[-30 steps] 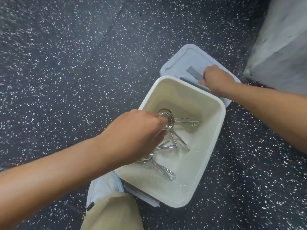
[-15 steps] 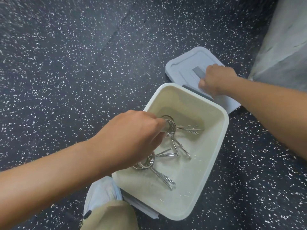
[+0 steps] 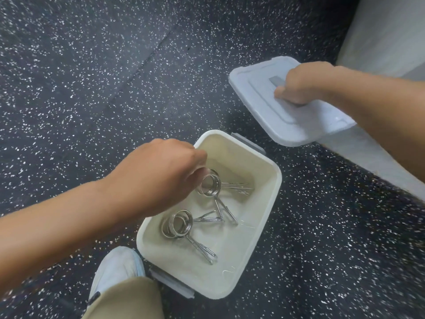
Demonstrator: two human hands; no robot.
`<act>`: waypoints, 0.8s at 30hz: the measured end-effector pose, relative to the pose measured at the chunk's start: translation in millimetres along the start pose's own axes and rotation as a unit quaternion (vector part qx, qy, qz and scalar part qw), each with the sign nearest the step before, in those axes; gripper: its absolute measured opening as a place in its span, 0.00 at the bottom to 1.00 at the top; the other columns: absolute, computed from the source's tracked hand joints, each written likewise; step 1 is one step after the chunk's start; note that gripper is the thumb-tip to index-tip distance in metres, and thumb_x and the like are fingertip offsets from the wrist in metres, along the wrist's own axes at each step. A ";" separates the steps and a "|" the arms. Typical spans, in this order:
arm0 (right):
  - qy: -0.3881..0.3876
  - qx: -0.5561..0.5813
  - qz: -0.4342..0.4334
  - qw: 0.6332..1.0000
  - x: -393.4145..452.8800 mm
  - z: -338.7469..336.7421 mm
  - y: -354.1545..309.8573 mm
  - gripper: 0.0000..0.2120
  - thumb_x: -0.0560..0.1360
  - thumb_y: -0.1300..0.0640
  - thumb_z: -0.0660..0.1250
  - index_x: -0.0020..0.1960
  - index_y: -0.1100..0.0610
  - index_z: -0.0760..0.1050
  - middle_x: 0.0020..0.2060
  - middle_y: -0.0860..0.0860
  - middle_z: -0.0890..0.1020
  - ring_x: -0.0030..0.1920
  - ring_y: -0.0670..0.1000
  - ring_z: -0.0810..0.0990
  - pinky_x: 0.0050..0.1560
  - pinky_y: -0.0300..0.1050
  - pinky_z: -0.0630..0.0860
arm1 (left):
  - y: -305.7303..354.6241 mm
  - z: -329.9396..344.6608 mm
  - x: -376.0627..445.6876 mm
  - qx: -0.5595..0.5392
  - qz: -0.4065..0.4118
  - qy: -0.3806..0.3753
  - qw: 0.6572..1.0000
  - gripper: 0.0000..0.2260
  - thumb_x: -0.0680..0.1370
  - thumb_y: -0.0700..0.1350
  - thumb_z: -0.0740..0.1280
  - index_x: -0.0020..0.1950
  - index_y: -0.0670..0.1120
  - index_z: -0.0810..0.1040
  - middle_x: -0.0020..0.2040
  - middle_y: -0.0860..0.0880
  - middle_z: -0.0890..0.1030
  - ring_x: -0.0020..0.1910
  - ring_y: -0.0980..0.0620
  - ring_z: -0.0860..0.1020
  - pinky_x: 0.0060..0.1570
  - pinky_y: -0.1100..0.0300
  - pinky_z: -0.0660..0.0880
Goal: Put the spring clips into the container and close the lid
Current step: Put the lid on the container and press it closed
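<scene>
Speckled floor (image 3: pixel 115 88); my left hand (image 3: pixel 161 176) pinches a spring clip (image 3: pixel 210 185) inside the container (image 3: pixel 273 192), right hand (image 3: pixel 305 82) grips the lid (image 3: pixel 259 97) — closing early could trap my fingers.

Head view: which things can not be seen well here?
- Left hand: its fingertips are hidden behind the knuckles, so its hold on the upper spring clip is unclear.
- Lid: the right hand covers part of it.
- Shoe: partly hidden by the trouser leg.
</scene>
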State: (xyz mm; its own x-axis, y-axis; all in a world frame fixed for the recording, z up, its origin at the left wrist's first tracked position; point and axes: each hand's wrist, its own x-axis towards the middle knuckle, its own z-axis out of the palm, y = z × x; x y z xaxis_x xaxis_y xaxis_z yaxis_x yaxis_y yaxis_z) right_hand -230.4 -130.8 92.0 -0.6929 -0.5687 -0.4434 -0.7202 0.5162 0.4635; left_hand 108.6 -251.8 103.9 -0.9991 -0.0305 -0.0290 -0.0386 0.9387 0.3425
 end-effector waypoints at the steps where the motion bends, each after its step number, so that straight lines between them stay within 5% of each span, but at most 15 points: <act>1: 0.005 0.004 0.009 1.000 -7.6 -3.7 2.5 0.31 0.79 0.39 0.49 0.62 0.62 0.76 0.62 0.61 0.78 0.60 0.63 0.76 0.58 0.56 0.72 | 0.6 -1.8 0.9 -0.002 0.001 0.006 1.000 0.21 0.79 0.60 0.50 0.48 0.50 0.78 0.41 0.52 0.81 0.39 0.43 0.81 0.37 0.49 0.78; 4: 0.017 0.048 0.050 0.997 -38.2 -7.2 -3.4 0.29 0.79 0.41 0.49 0.63 0.60 0.76 0.63 0.60 0.78 0.61 0.62 0.76 0.57 0.56 0.70 | 3.1 -7.0 0.1 -0.003 -0.005 0.017 1.000 0.20 0.79 0.60 0.51 0.49 0.51 0.78 0.40 0.52 0.81 0.39 0.42 0.81 0.36 0.50 0.78; 12: 0.045 0.217 0.147 0.964 -157.8 -14.3 -67.0 0.15 0.77 0.48 0.55 0.47 0.57 0.73 0.49 0.61 0.79 0.50 0.61 0.77 0.45 0.50 0.64 | -5.4 -13.9 -22.0 -0.007 -0.048 0.025 0.998 0.17 0.80 0.60 0.55 0.47 0.52 0.78 0.40 0.53 0.81 0.40 0.43 0.80 0.35 0.53 0.75; 15: 0.058 0.255 0.174 0.949 -199.6 -6.6 -110.1 0.16 0.78 0.47 0.53 0.42 0.57 0.70 0.40 0.56 0.73 0.40 0.58 0.70 0.46 0.52 0.63 | -8.1 -18.4 -30.0 -0.006 -0.080 0.024 0.996 0.15 0.80 0.58 0.59 0.45 0.51 0.79 0.39 0.51 0.82 0.40 0.41 0.80 0.36 0.52 0.75; 19: 0.059 0.293 0.204 0.932 -235.5 9.2 -168.0 0.17 0.77 0.45 0.52 0.42 0.57 0.71 0.39 0.53 0.75 0.35 0.56 0.69 0.50 0.54 0.65 | -12.9 -18.9 -46.3 -0.024 -0.110 0.039 0.993 0.13 0.80 0.55 0.60 0.44 0.50 0.79 0.38 0.50 0.82 0.38 0.41 0.80 0.37 0.49 0.78; 24: 0.042 0.315 0.207 0.925 -249.5 20.7 -208.9 0.17 0.76 0.45 0.54 0.40 0.57 0.72 0.36 0.51 0.74 0.34 0.55 0.70 0.48 0.54 0.64 | -14.8 -9.6 -66.6 -0.038 -0.103 0.050 0.993 0.12 0.80 0.52 0.62 0.58 0.48 0.78 0.47 0.47 0.83 0.44 0.41 0.80 0.44 0.46 0.79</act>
State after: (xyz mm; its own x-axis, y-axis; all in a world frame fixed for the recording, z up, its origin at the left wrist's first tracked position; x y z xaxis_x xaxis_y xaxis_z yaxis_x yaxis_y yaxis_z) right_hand 92.2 -83.5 89.9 -0.9277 -0.2736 -0.2539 -0.2903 0.9565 0.0299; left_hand 175.6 -267.0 109.8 -0.9665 -0.2562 -0.0129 -0.2390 0.8809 0.4086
